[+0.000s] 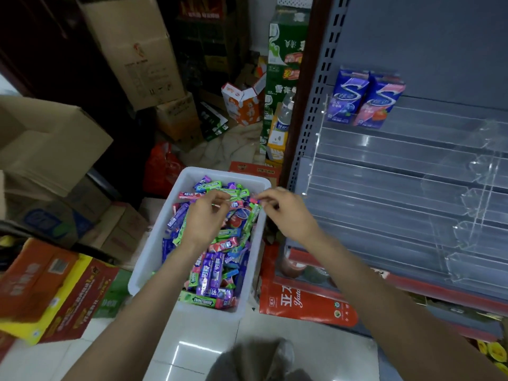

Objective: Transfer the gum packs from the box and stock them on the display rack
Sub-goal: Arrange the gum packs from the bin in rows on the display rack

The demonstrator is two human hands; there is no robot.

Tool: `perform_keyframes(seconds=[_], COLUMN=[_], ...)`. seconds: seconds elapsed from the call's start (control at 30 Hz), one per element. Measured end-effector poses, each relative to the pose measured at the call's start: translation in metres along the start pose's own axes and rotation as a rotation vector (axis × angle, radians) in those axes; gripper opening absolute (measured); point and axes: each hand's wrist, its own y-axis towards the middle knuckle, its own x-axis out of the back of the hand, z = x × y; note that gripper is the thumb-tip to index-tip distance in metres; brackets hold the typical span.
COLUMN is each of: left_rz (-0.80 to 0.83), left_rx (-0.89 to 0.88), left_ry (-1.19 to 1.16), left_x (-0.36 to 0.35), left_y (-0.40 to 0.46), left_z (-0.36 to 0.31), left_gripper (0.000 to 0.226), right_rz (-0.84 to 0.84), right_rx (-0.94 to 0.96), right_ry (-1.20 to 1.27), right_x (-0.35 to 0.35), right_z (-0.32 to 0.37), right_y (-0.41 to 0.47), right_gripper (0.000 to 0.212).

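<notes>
A white plastic box (154, 243) on the floor holds several gum packs (211, 273) in purple, green and pink wrappers. My left hand (204, 215) reaches into the far end of the box, fingers curled round a gum pack at the top of the pile. My right hand (286, 213) hovers over the box's right rim and pinches a green gum pack (254, 215) by its top end. The clear display rack (398, 188) on the grey shelf unit to the right has tiered empty channels. Two blue and pink gum cartons (365, 100) stand on its top tier.
Cardboard boxes (49, 149) are stacked at the left and back. Red and yellow cartons (46, 292) lie at the lower left. A red flattened carton (302, 301) lies under the shelf's base. Green drink cartons (283, 64) stand behind the shelf post. White floor tiles (192, 345) show below the box.
</notes>
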Motion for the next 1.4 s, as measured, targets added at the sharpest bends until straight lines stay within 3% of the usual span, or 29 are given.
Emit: perform_keyframes(seconds=[0.1, 0.2, 0.43, 0.6, 0.67, 0.8, 1.07, 1.2, 1.4], left_rz=[-0.078, -0.016, 0.338, 0.532, 0.516, 0.392, 0.311, 0.305, 0.287], left_rx=[0.133, 0.201, 0.002, -0.138, -0.181, -0.098, -0.108, -0.106, 0.035], left_ry=[0.14, 0.21, 0.256, 0.439, 0.503, 0.513, 0.681, 0.585, -0.024], left_x=[0.023, 0.038, 0.03, 0.021, 0.019, 0.016, 0.008, 0.012, 0.029], left_y=[0.019, 0.043, 0.109, 0.136, 0.139, 0.151, 0.165, 0.166, 0.136], left_z=[0.033, 0.067, 0.109, 0.134, 0.144, 0.154, 0.151, 0.144, 0.118], left_gripper=[0.017, 0.018, 0.033, 0.046, 0.045, 0.042, 0.034, 0.025, 0.019], right_rz=[0.092, 0.136, 0.269, 0.26, 0.204, 0.138, 0.091, 0.006, -0.225], right_rx=[-0.06, -0.161, -0.374, -0.469, -0.496, -0.551, -0.571, -0.548, -0.45], right_ry=[-0.039, -0.074, -0.228, -0.245, -0.266, -0.292, -0.26, -0.155, 0.165], right_x=[-0.028, -0.055, -0.097, -0.114, -0.119, -0.123, -0.118, -0.111, -0.092], right_z=[0.005, -0.002, -0.018, -0.025, -0.027, -0.029, -0.025, -0.022, -0.008], right_y=[0.029, 0.059, 0.115, 0.128, 0.129, 0.132, 0.126, 0.123, 0.109], right_gripper=[0.027, 0.03, 0.05, 0.047, 0.041, 0.03, 0.024, 0.013, 0.019])
